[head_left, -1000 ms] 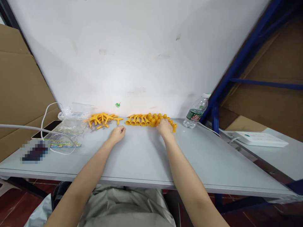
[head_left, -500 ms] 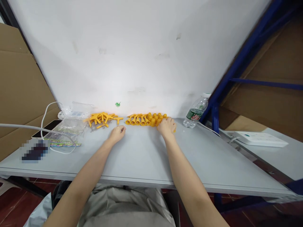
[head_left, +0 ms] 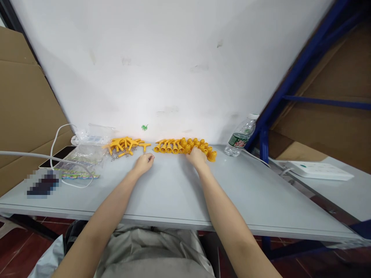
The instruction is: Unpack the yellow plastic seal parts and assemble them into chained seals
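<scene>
A pixelated patch [head_left: 43, 184] blots out something at the left end of the bench [head_left: 174, 193]. The right hand [head_left: 197, 157] covers the nearest yellow plastic parts [head_left: 185, 146]. Whether the curled left hand [head_left: 144, 162] pinches anything cannot be told. The label on the water bottle [head_left: 242, 135] is too small to read.

The right hand [head_left: 197, 157] slides leftward along the yellow funnel-shaped pieces [head_left: 185, 146], uncovering the ones at the row's right end (hidden half a second ago).

We stretch both bare forearms forward, our left hand [head_left: 144, 162] loosely curled, knuckles up, our right hand [head_left: 197, 157] palm down with fingers bent (their tips hidden).
</scene>
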### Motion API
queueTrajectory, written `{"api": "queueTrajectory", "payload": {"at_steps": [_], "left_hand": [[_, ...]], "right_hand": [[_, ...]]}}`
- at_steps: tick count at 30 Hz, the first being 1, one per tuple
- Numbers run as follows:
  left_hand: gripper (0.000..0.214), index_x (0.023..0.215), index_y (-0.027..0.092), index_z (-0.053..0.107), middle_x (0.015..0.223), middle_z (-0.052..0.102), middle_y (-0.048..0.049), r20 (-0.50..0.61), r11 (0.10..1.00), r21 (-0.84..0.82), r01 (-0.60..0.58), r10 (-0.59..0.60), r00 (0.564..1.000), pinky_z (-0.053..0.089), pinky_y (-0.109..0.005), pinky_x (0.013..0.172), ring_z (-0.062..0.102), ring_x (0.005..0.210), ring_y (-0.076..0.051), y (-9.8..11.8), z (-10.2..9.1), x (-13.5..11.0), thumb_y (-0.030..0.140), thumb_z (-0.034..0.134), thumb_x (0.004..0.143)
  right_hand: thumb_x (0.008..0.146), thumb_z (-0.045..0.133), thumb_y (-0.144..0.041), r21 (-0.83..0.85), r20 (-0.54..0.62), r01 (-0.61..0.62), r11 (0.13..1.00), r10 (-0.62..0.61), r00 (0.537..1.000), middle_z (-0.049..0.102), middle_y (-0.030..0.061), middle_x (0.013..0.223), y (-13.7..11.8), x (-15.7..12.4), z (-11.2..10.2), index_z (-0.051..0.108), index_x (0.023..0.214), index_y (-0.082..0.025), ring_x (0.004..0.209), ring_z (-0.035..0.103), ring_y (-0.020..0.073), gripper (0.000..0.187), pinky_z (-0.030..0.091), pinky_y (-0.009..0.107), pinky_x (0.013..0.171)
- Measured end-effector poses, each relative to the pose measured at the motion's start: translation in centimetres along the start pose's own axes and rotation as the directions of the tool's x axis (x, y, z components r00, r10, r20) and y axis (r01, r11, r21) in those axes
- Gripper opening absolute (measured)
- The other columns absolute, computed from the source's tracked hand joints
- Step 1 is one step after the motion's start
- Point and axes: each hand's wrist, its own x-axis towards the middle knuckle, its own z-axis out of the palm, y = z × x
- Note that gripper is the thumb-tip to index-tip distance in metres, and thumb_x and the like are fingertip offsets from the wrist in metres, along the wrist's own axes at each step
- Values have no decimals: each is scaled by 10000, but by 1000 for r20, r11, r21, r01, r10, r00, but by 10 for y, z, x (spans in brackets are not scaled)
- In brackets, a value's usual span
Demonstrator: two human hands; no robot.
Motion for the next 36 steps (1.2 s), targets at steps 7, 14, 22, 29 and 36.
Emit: {"api": "queueTrajectory", "payload": {"at_steps": [7, 14, 22, 29, 36], "left_hand": [[246, 986, 185, 685, 940, 702, -67, -164, 996, -23, 84, -87, 983, 485, -296, 802, 628, 824, -182, -6, -4, 10, 214, 454, 908], [490, 1246, 208, 632, 1247, 598, -142, -213, 967, 185, 175, -134, 968, 415, -397, 1019, 540, 1203, -268, -23, -30, 51, 46, 440, 827], [329, 975, 226, 698, 1248, 631, -132, 130, 935, 355, 5, -54, 990, 243, -550, 1121, 460, 1299, -315, -35, -26, 78, 35, 532, 765], [257, 1000, 216, 638, 1087, 673, -110, 90, 944, 328, 42, -75, 993, 335, -480, 1048, 575, 1111, -270, -32, -20, 79, 91, 494, 827], [271, 1134, 182, 612, 1123, 688, -91, -109, 973, -129, 194, -208, 972, 458, -316, 888, 625, 995, -213, -17, -19, 54, 310, 474, 939]], "right_hand": [[858, 525, -187, 17, 59, 70, 997, -71, 996, 703, 211, 1070, 5, 4, 16, 676, 1111, -140, 1020, 671, 344, 298, 495, 399, 797], [879, 615, -349, 73, 99, 186, 980, -192, 976, 700, 143, 1085, -7, 0, 31, 623, 1111, -123, 1026, 650, 257, 323, 465, 295, 791], [917, 559, -403, 26, 63, 336, 942, -337, 939, 631, 165, 1186, -17, -9, 40, 630, 1083, -158, 1165, 561, 312, 304, 424, 419, 939], [872, 487, -149, 106, -38, 431, 896, -430, 902, 622, 180, 1241, -22, -11, 39, 541, 1216, -147, 1197, 537, 321, 349, 392, 453, 961], [798, 503, -101, 134, -86, 451, 882, -443, 892, 609, 157, 1239, -26, -11, 39, 585, 1179, -157, 1185, 532, 313, 393, 410, 423, 927]]}}
